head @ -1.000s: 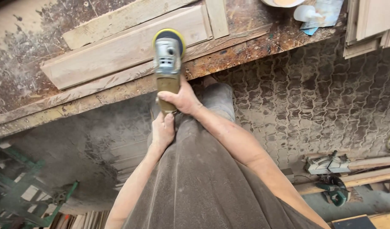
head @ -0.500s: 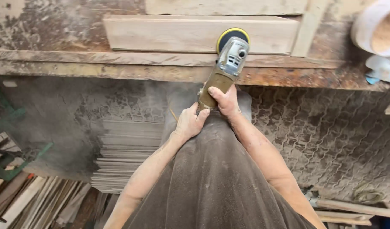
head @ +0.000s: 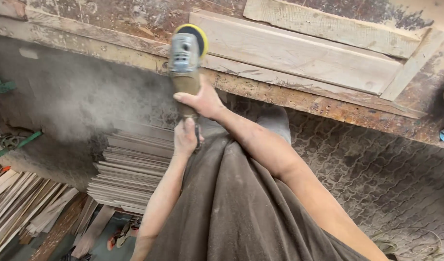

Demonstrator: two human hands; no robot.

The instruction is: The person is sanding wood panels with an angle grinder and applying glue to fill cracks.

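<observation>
Both hands, right [head: 202, 102] and left [head: 185, 137], clamp the sander [head: 185, 60] at the dusty tabletop [head: 328, 104] edge, beside the wooden panel [head: 299, 53]; stacked boards [head: 130, 169] below

Sander slides to the left end of the board

The sander [head: 185, 58] now sits at the left end of the wood panel [head: 299, 50], not near its right end like half a second ago. Both hands go with it, and a grey dust cloud [head: 72, 111] now hangs at the left.

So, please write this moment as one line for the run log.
right hand: grips sander body | left hand: holds its rear | pad: at wooden panel left end | dust in air
</observation>
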